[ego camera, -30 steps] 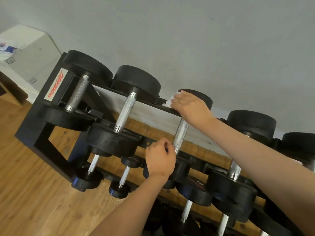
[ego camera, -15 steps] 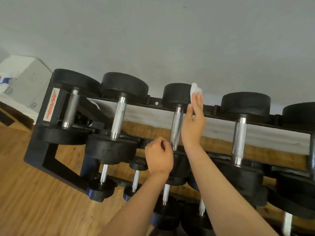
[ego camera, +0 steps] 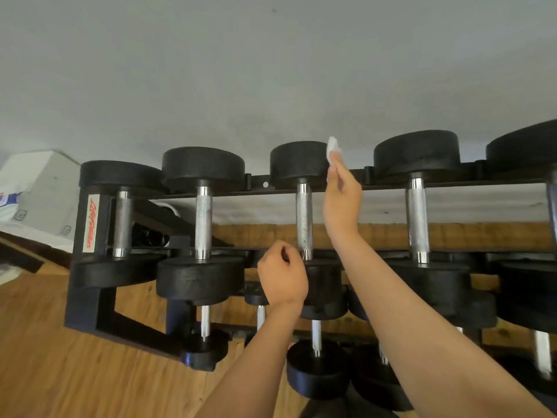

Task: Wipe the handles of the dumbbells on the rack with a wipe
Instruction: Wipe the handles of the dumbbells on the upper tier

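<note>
GYM RACK, MID-CLEAN: A person's right hand (ego camera: 342, 200) pinches a small white wipe (ego camera: 333, 149) at its fingertips. It is raised beside the far black head of the third dumbbell from the left, and the wipe is clear of any metal. The left hand (ego camera: 281, 274) is a curled fist just beside the lower end of that dumbbell's knurled steel handle (ego camera: 303, 218). Whether it grips the bar or only rests near it cannot be told.

The black steel dumbbell rack (ego camera: 90, 297) stands on a wooden plank floor (ego camera: 60, 357) against a grey wall.

By the look of it, the job is under way but far from over. The wipe is lifted off the third handle, which suggests a pause between strokes or a move along the row. No handle shows a visible sign of having been wiped. The fourth steel handle (ego camera: 416, 218), those further right and the smaller dumbbells on the lower tiers appear to be left.
</note>
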`<action>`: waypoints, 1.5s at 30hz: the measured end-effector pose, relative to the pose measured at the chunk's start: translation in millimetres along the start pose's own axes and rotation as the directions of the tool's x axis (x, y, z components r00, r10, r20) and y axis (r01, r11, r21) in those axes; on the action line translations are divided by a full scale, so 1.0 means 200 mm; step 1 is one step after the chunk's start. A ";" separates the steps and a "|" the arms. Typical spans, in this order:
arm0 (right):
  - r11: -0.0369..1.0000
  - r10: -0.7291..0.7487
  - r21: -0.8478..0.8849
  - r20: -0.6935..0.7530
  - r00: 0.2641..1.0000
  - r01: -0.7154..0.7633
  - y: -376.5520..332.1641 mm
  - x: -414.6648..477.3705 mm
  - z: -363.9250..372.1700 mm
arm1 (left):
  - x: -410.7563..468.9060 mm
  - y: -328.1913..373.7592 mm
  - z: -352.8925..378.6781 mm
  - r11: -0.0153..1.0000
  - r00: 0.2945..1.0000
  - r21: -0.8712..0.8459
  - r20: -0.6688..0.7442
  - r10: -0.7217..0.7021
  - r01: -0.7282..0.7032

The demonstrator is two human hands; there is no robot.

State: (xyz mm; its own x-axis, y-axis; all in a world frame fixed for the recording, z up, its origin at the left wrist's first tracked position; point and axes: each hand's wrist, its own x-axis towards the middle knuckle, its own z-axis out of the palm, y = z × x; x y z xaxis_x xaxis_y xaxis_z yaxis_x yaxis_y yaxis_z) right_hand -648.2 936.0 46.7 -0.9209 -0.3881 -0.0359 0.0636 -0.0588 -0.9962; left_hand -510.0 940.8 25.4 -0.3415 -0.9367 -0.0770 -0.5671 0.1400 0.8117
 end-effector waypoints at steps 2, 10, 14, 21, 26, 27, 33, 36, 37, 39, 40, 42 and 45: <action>0.985 -0.156 -0.058 0.068 0.985 0.160 -0.01 -0.03 0.02 | 0.00 0.00 0.00 1.000 1.000 -0.004 0.000 0.003 -0.003; 0.934 0.355 0.072 -0.082 0.931 -0.349 0.08 -0.03 -0.18 | 0.01 -0.02 0.01 1.000 1.000 0.018 0.001 0.019 -0.019; 0.936 0.350 0.072 -0.081 0.933 -0.345 0.12 -0.17 -0.19 | 0.00 -0.02 0.00 1.000 1.000 0.025 0.002 0.013 -0.013; 0.927 0.307 0.182 0.134 0.942 -0.328 0.12 -0.11 -0.09 | 0.00 -0.03 0.02 0.998 0.999 0.034 -0.012 0.044 -0.043; 0.970 0.240 -0.063 0.110 0.965 -0.234 0.16 -0.11 -0.02 | 0.00 -0.04 0.02 0.996 0.998 0.068 -0.022 0.060 -0.059; 0.967 0.254 -0.051 0.093 0.963 -0.250 0.16 -0.11 0.00 | 0.00 -0.04 0.02 0.995 0.997 0.076 -0.029 0.066 -0.063; 0.889 0.434 0.142 0.048 0.900 -0.436 0.12 -0.06 0.09 | 0.00 -0.03 0.03 0.993 0.997 0.093 -0.038 0.070 -0.066; 0.878 0.445 0.221 -0.045 0.895 -0.425 0.13 -0.08 0.11 | 0.00 -0.03 0.02 0.993 0.997 0.102 -0.036 0.068 -0.064; 0.891 0.425 0.215 -0.081 0.902 -0.400 0.14 -0.09 0.12 | -0.01 -0.03 0.02 0.992 0.997 0.107 -0.035 0.069 -0.065; 0.897 0.414 0.218 -0.106 0.904 -0.385 0.15 -0.09 0.11 | -0.01 -0.02 0.02 0.992 0.998 0.110 -0.028 0.062 -0.059; 0.884 0.435 0.234 -0.096 0.895 -0.404 0.15 -0.07 0.11 | -0.01 -0.02 0.03 0.993 0.998 0.107 -0.025 0.057 -0.054; 0.856 0.486 0.235 -0.065 0.871 -0.460 0.14 -0.04 0.10 | -0.01 -0.01 0.03 0.994 0.998 0.103 -0.027 0.048 -0.045; 0.900 0.425 0.149 -0.088 0.901 -0.410 0.16 -0.09 0.10 | -0.02 -0.01 0.02 0.994 0.998 0.097 -0.035 0.047 -0.044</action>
State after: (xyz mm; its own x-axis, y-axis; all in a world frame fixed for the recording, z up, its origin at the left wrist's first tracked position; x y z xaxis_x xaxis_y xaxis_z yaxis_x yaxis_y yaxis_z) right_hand -622.1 922.6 17.0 -0.8366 -0.2939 -0.4623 0.4918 -0.0313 -0.8701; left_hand -511.2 945.2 21.9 -0.3416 -0.9397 -0.0182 -0.6218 0.2115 0.7541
